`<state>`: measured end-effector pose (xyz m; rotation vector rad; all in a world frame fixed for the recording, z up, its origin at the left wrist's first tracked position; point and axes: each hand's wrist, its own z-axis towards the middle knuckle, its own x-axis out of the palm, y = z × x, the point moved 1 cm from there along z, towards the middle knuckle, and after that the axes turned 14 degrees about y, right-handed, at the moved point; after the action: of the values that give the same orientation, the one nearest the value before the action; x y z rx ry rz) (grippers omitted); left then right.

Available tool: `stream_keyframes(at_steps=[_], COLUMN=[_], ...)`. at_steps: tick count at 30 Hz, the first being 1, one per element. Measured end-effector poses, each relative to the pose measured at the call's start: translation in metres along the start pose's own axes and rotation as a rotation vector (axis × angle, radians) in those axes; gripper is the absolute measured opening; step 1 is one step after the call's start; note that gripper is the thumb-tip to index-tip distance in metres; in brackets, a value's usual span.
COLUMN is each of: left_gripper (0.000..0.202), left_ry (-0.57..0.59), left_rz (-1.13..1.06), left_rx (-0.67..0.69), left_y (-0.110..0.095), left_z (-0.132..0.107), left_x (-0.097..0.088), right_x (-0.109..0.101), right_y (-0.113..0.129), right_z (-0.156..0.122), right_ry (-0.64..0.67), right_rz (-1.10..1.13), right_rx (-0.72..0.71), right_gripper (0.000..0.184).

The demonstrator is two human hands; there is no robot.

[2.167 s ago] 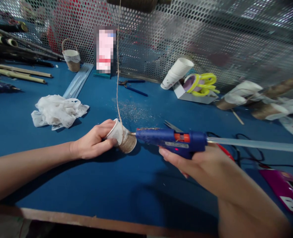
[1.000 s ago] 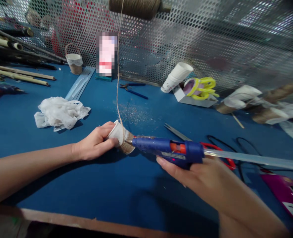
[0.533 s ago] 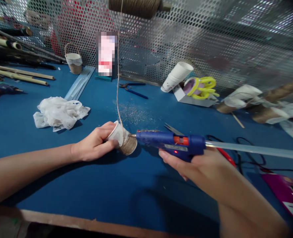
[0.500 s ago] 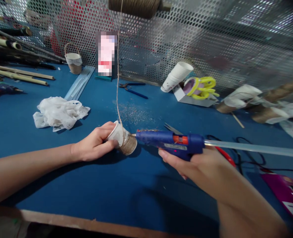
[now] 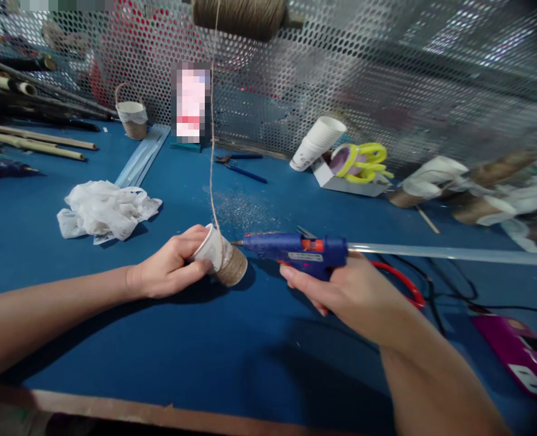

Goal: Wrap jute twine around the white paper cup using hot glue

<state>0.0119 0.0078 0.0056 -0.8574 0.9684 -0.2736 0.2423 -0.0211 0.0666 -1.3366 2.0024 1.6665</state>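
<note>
My left hand point(image 5: 174, 266) is closed around the upper part of a white paper cup point(image 5: 211, 247), which lies tilted over the blue table. Brown twine point(image 5: 233, 268) wraps the cup's lower part, and a strand of twine point(image 5: 212, 151) runs up from it to a large spool point(image 5: 239, 17). My right hand point(image 5: 332, 281) grips a blue hot glue gun point(image 5: 291, 249), its nozzle close against the cup beside the twine. From the back of the gun sticks a long clear glue stick point(image 5: 414, 250).
Behind the hands lie blue-handled pliers point(image 5: 245, 168) and crumpled white lace point(image 5: 107, 209). Stacked paper cups point(image 5: 318, 143) lean on a white box point(image 5: 350, 181). Twine-wrapped cups point(image 5: 416, 188) lie at right, near black cables and a purple power strip point(image 5: 514, 351). A small basket point(image 5: 133, 118) stands back left.
The view has shifted slightly. The glue gun has moved a little left with my right hand and sits more level. My left hand keeps its hold on the paper cup.
</note>
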Motion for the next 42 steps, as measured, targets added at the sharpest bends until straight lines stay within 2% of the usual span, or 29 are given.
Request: stream_keyframes(at_steps=[4,9,11,13,16,18,20,23,27,29,31,34,37,39,42], left_gripper=[0.020,0.021,0.022,0.023,0.023,0.023,0.022,0.022,0.023,0.025,0.026,0.024,0.021,0.020,0.021], left_ry=[0.004,-0.006,-0.035,-0.062,-0.094,-0.102,-0.104,-0.115,-0.128,-0.116,-0.098,-0.093,-0.101,-0.103,-0.110], left_rz=[0.019,0.007,-0.004,-0.014,-0.024,-0.028,-0.030,-0.031,-0.024,-0.022,-0.026,-0.058,-0.130,-0.195,-0.301], left_rx=[0.005,0.020,0.014,-0.004,-0.032,-0.033,-0.032,-0.021,-0.010,-0.024,-0.039,-0.042,-0.067,-0.110,-0.200], left_y=[0.001,0.000,-0.001,-0.002,-0.002,-0.003,-0.003,-0.003,-0.004,-0.005,-0.004,-0.003,-0.001,0.001,0.006], left_z=[0.000,0.000,-0.001,-0.001,-0.002,-0.003,-0.003,-0.003,-0.003,-0.003,-0.003,-0.003,-0.005,-0.005,-0.006], left_x=[0.000,0.000,-0.001,-0.002,-0.003,-0.003,-0.003,-0.003,-0.003,-0.004,-0.004,-0.003,-0.002,-0.001,0.000], right_x=[0.000,-0.005,-0.011,-0.021,-0.038,-0.047,-0.053,-0.057,-0.060,-0.055,-0.044,-0.016,0.008,0.015,0.016], right_y=[-0.005,-0.012,-0.016,-0.021,-0.032,-0.042,-0.052,-0.062,-0.059,-0.045,-0.024,0.013,0.038,0.044,0.044], right_z=[0.005,0.011,0.015,0.023,0.041,0.055,0.070,0.088,0.097,0.098,0.100,0.106,0.113,0.115,0.111], right_ry=[0.042,0.104,0.047,-0.072,-0.272,-0.350,-0.377,-0.366,-0.341,-0.303,-0.206,0.060,0.292,0.341,0.315], right_rz=[0.078,0.208,0.279,0.289,0.191,0.098,0.022,-0.035,-0.043,-0.023,0.021,0.146,0.305,0.398,0.505], right_rx=[0.009,-0.044,-0.013,0.025,0.092,0.168,0.240,0.308,0.294,0.226,0.117,-0.098,-0.253,-0.327,-0.389], right_gripper=[0.025,0.025,0.026,0.029,0.031,0.034,0.035,0.026,0.028,0.028,0.026,0.039,0.044,0.038,0.024])
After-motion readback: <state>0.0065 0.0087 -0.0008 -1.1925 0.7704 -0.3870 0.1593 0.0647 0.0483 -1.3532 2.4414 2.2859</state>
